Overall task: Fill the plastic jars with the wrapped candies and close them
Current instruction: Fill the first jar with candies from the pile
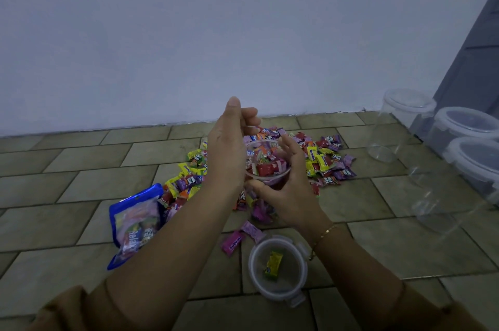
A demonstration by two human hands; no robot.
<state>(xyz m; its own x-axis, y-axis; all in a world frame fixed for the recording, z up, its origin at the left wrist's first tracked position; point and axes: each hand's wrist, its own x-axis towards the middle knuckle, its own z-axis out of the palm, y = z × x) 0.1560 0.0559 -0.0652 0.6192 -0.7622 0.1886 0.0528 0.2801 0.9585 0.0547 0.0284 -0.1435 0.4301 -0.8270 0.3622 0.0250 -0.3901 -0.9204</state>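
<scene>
My right hand [289, 195] grips a clear plastic jar [267, 176] from its right side and holds it above the floor, its mouth towards me. The jar is nearly full of wrapped candies. My left hand [229, 147] is raised against the jar's left side, its back towards me, thumb up and fingers loosely bent over the mouth. Nothing shows between its fingers. Behind and around the jar lies a pile of wrapped candies [324, 163] in yellow, purple, red and orange. The round clear lid [293, 274] lies on the floor near me, with one yellow candy [273, 264] on it.
A torn blue candy bag [135, 220] lies at the left. Two pink candies [240, 238] lie beside the lid. At the right, clear empty jars [391, 128] lie on their sides next to lidded containers [469, 125] by a grey door. A pale wall stands behind the tiled floor.
</scene>
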